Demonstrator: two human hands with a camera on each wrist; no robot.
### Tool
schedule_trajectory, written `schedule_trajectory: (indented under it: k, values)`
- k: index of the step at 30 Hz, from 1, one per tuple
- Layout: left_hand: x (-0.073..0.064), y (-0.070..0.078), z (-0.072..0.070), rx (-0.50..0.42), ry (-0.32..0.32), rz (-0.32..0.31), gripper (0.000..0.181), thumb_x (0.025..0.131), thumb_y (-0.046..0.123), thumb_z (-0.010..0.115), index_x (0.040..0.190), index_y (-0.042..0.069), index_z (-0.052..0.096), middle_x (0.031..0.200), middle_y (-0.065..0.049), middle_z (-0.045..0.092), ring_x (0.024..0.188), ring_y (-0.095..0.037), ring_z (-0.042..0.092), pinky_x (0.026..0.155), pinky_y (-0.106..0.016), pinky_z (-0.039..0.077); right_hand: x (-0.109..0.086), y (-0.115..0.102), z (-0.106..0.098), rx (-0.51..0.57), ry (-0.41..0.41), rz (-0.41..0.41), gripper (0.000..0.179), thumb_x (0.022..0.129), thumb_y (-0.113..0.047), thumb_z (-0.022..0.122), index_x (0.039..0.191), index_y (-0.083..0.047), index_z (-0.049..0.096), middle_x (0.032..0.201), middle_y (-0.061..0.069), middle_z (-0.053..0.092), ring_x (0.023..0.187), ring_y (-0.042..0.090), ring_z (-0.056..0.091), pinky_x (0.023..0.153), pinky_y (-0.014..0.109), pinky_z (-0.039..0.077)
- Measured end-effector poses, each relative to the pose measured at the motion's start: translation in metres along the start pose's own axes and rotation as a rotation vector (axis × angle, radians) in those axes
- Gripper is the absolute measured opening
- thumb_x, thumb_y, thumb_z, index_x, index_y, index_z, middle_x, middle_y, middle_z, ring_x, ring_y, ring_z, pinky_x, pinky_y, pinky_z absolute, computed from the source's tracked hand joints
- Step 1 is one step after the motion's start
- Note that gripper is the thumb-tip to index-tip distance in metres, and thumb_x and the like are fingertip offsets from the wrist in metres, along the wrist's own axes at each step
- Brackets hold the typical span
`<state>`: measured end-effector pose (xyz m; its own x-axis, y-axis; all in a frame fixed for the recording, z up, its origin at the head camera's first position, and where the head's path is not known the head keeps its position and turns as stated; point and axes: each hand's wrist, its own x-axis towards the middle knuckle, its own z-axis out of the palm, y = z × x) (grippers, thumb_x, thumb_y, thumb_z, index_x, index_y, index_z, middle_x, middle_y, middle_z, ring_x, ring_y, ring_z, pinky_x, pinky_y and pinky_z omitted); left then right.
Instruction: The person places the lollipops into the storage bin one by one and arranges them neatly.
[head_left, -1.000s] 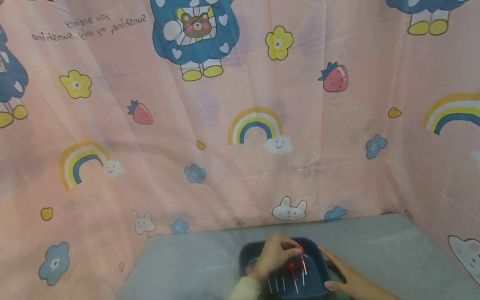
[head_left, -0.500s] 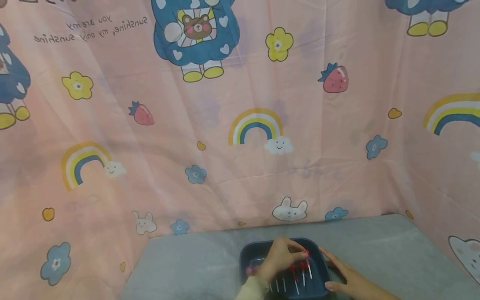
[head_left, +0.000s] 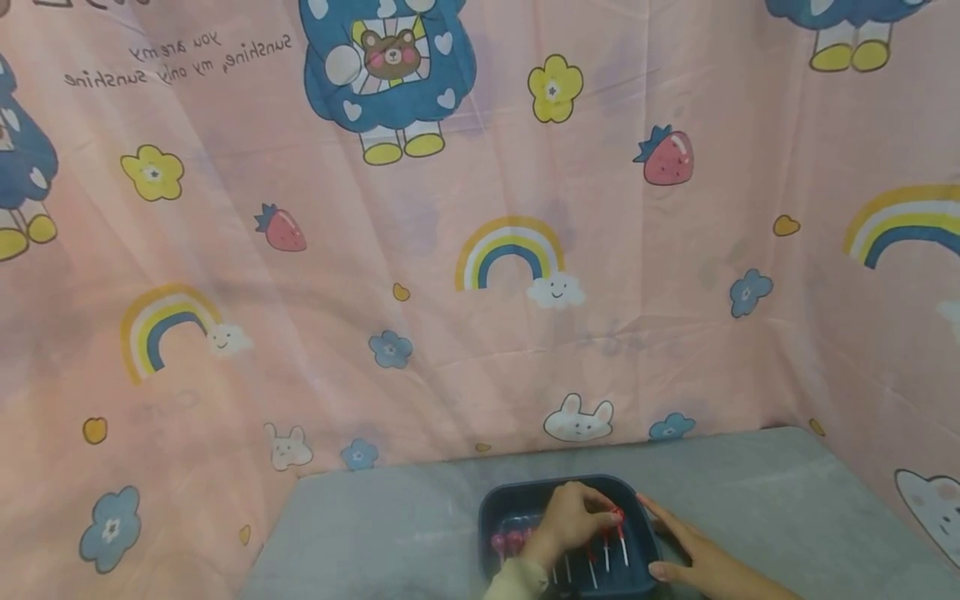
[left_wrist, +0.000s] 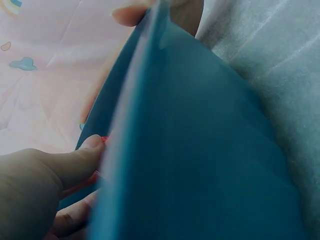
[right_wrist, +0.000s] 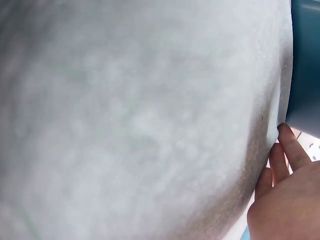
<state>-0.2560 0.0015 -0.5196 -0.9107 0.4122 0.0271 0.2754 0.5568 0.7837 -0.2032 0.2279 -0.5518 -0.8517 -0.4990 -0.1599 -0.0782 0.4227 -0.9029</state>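
A dark blue tray (head_left: 525, 486) stands on the grey-covered table with a row of lollipops in it. My left hand (head_left: 572, 518) reaches over the tray and pinches a red-wrapped lollipop (head_left: 619, 515) by its head, at the right end of the row; its white stick points toward me. Pink lollipops (head_left: 512, 543) show left of the wrist, while the hand covers the middle heads. In the left wrist view, the thumb (left_wrist: 82, 162) presses red wrapper behind the tray wall (left_wrist: 200, 140). My right hand (head_left: 697, 557) rests along the tray's right side, fingers extended.
The grey cloth (head_left: 375, 533) covers the table around the tray. Behind it hangs a pink curtain (head_left: 322, 275) printed with rainbows, flowers and strawberries, which also runs along the right side.
My left hand has moved right and slightly toward me with the red lollipop, uncovering more pink lollipops at the left. The right hand stays at the tray's side.
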Motion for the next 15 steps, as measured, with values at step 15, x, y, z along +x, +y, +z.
schedule_trajectory:
  k: [15]
  values:
    - [0.0038,-0.0008,0.0102,0.115,0.027,0.018,0.012,0.075,0.034,0.076,0.084,0.026,0.075,0.091,0.015,0.069,0.089,0.004,0.058,0.087,-0.023,0.048,-0.0032,-0.0037,0.0011,-0.043,0.017,-0.017,0.077,0.097,-0.030,0.050,0.153,-0.022,-0.002,0.145,0.039,0.027,0.129,0.060,0.028,0.081,0.078,0.034]
